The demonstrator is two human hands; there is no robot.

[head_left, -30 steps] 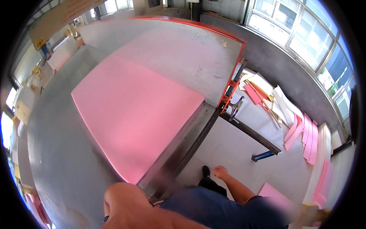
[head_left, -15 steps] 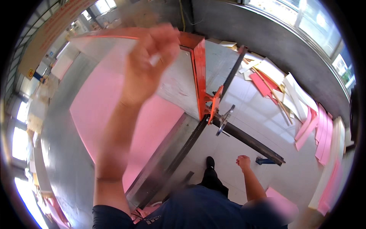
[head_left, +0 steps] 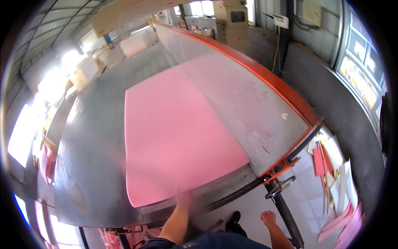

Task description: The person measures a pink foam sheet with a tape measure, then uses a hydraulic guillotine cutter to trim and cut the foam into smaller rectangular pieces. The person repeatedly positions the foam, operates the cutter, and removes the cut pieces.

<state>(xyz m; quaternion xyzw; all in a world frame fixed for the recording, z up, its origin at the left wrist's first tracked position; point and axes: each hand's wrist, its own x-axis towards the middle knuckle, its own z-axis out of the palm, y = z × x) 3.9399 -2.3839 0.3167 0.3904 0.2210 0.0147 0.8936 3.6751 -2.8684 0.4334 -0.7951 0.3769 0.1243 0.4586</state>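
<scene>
A large pink foam sheet lies flat on the grey metal table, its right side along an upright grey fence. Blurred by motion, my left hand is at the sheet's near edge, above the ruler-like strip; whether it touches the foam I cannot tell, and its fingers are smeared. To the right, past the table's near edge, my right hand hangs low over the floor with its fingers curled in and nothing visible in it.
An orange-edged fence runs back along the table's right side. At its near end are a toothed rail, a handwheel and a dark beam. White and pink foam offcuts lie by the right wall.
My left hand has come down from raised over the fence to the sheet's near edge. The view has swung up and left, showing more table. My right hand still hangs curled.
</scene>
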